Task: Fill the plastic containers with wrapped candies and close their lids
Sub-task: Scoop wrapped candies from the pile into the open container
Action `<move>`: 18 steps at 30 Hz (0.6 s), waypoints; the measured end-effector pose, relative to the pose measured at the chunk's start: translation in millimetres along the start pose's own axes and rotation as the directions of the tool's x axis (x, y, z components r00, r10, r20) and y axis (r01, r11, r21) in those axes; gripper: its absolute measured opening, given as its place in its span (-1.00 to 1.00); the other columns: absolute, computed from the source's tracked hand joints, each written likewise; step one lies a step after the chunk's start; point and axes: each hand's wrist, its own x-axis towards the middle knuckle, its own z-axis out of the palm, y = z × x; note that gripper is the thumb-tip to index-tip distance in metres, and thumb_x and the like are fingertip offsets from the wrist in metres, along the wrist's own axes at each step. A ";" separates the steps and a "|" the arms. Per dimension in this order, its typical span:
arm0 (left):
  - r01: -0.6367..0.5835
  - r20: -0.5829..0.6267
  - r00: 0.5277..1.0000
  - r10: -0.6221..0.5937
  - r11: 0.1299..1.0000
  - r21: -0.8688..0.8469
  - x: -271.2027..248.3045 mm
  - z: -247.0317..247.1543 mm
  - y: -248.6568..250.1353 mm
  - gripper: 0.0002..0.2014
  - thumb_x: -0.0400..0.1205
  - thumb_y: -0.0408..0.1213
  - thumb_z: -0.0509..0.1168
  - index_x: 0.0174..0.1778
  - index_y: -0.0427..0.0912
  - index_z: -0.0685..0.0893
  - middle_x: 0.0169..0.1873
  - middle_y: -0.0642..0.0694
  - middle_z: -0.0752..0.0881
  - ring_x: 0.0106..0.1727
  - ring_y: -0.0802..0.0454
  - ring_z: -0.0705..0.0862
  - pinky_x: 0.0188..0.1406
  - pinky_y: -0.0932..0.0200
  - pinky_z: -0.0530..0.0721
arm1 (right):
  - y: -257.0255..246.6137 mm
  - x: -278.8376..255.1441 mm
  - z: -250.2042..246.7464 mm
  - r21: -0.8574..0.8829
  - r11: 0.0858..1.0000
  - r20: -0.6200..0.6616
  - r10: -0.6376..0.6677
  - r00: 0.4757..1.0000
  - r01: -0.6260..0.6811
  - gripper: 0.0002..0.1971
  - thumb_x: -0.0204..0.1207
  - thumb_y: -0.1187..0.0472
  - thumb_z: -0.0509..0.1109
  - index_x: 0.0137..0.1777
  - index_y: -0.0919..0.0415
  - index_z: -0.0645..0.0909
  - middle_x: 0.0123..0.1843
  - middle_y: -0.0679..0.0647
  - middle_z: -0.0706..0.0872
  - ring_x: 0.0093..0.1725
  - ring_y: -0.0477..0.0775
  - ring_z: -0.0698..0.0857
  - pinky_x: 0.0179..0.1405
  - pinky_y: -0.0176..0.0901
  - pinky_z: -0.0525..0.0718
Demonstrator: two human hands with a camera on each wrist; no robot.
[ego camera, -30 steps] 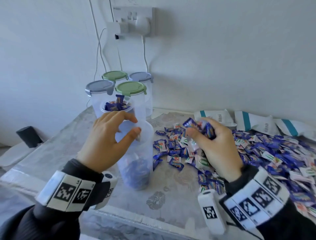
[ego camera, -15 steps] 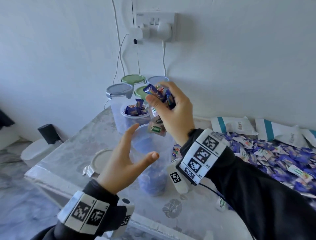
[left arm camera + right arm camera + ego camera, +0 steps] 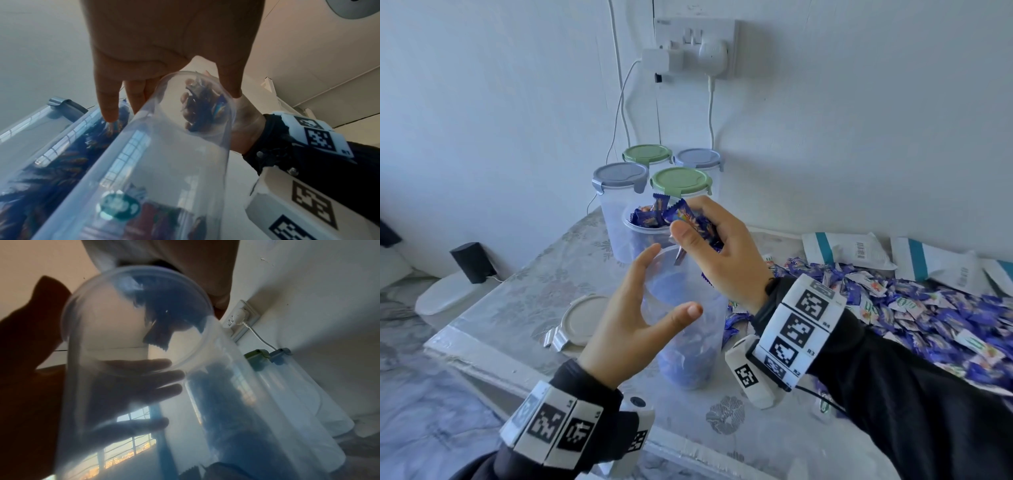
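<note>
My right hand (image 3: 717,246) has its grip closed on a bunch of wrapped candies (image 3: 681,216) above the open container (image 3: 688,322) on the counter (image 3: 524,294). Left hand (image 3: 631,320) is wide, cupped beside the rim, not gripping. Risk: candies miss the narrow mouth, or the unheld container tips.

Home room: wall socket (image 3: 695,48), patterned tablecloth (image 3: 544,277)
</note>
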 end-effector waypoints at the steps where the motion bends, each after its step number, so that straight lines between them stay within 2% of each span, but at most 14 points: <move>1: -0.002 -0.001 1.000 0.002 1.000 -0.007 0.1 0.0 -1.0 0.05 0.14 0.55 0.29 0.53 0.12 0.27 0.42 0.22 0.47 0.44 0.48 0.35 0.22 0.72 0.27 | -0.9 0.0 -0.5 0.015 1.000 0.009 0.007 1.000 -0.007 -0.90 0.60 0.19 0.30 -0.06 0.22 0.55 -0.38 -0.12 0.54 -0.42 -0.25 0.49 -0.28 -0.46 0.45; 4: -0.003 -0.004 1.000 0.003 1.000 -0.031 -0.3 0.8 -0.4 -0.03 0.13 0.56 0.29 0.45 0.26 0.27 0.37 0.35 0.45 0.41 0.52 0.37 0.21 0.71 0.29 | -2.4 1.2 -0.8 0.012 1.000 0.025 0.022 0.999 -0.022 -0.90 0.59 0.16 0.29 -0.10 0.16 0.55 -0.41 -0.15 0.52 -0.43 -0.23 0.51 -0.27 -0.43 0.45; 6: -0.005 -0.004 1.000 0.005 0.999 -0.050 -0.5 1.6 2.0 -0.12 0.12 0.56 0.29 0.36 0.37 0.25 0.32 0.44 0.43 0.38 0.56 0.37 0.20 0.71 0.30 | -3.3 2.9 0.5 0.035 0.998 0.028 0.046 0.999 -0.047 -0.84 0.59 0.13 0.27 -0.05 0.23 0.57 -0.36 -0.10 0.58 -0.36 -0.17 0.59 -0.22 -0.34 0.52; 8: -0.025 -0.001 1.000 0.025 0.997 -0.075 -0.5 2.2 1.6 -0.11 0.15 0.54 0.31 0.39 0.31 0.25 0.31 0.46 0.44 0.38 0.54 0.39 0.21 0.68 0.31 | -3.6 5.7 2.5 0.056 0.997 0.035 0.057 0.998 -0.059 -0.76 0.60 0.11 0.25 0.06 0.31 0.54 -0.28 0.10 0.64 -0.28 0.01 0.66 -0.15 -0.09 0.62; 9: -0.031 -0.003 1.000 0.031 0.996 -0.085 -0.6 2.4 1.3 -0.08 0.15 0.53 0.31 0.41 0.27 0.26 0.31 0.44 0.45 0.37 0.55 0.39 0.21 0.68 0.32 | -3.6 7.0 3.1 0.052 0.997 0.035 0.055 0.998 -0.056 -0.76 0.61 0.12 0.23 0.09 0.30 0.52 -0.29 0.07 0.64 -0.30 -0.02 0.64 -0.15 -0.07 0.62; 11: -0.012 -0.013 1.000 0.011 0.996 -0.084 -0.8 2.2 1.7 -0.07 0.12 0.56 0.30 0.40 0.31 0.24 0.30 0.38 0.47 0.35 0.58 0.39 0.15 0.70 0.33 | -3.4 9.0 2.6 0.050 0.998 0.038 0.043 0.998 -0.044 -0.82 0.62 0.15 0.21 0.11 0.24 0.46 -0.34 -0.11 0.57 -0.35 -0.23 0.59 -0.17 -0.25 0.59; 13: 0.000 -0.013 1.000 -0.001 0.998 -0.066 -0.7 2.0 1.8 -0.06 0.10 0.57 0.29 0.40 0.33 0.23 0.30 0.36 0.47 0.36 0.56 0.39 0.15 0.70 0.34 | -2.0 9.1 1.0 0.052 0.997 0.045 0.047 0.998 -0.049 -0.83 0.62 0.17 0.21 0.11 0.24 0.45 -0.32 -0.14 0.55 -0.35 -0.25 0.57 -0.18 -0.36 0.56; 16: 0.008 -0.015 1.000 -0.009 0.999 -0.048 -0.3 2.1 1.1 -0.04 0.11 0.58 0.28 0.42 0.29 0.23 0.31 0.33 0.47 0.38 0.52 0.40 0.13 0.70 0.34 | -1.5 4.5 -2.5 0.061 0.994 0.056 0.083 0.995 -0.086 -0.77 0.60 0.14 0.24 0.11 0.30 0.51 -0.30 -0.14 0.56 -0.32 -0.19 0.56 -0.17 -0.37 0.55; 18: 0.011 -0.013 1.000 -0.012 0.999 -0.053 0.1 2.3 1.3 -0.02 0.11 0.57 0.29 0.44 0.26 0.25 0.32 0.30 0.49 0.38 0.51 0.40 0.14 0.70 0.33 | 0.1 -1.0 -5.9 0.014 0.994 0.079 0.105 0.991 -0.106 -0.85 0.59 0.13 0.28 0.04 0.19 0.53 -0.36 -0.23 0.55 -0.35 -0.26 0.50 -0.21 -0.42 0.48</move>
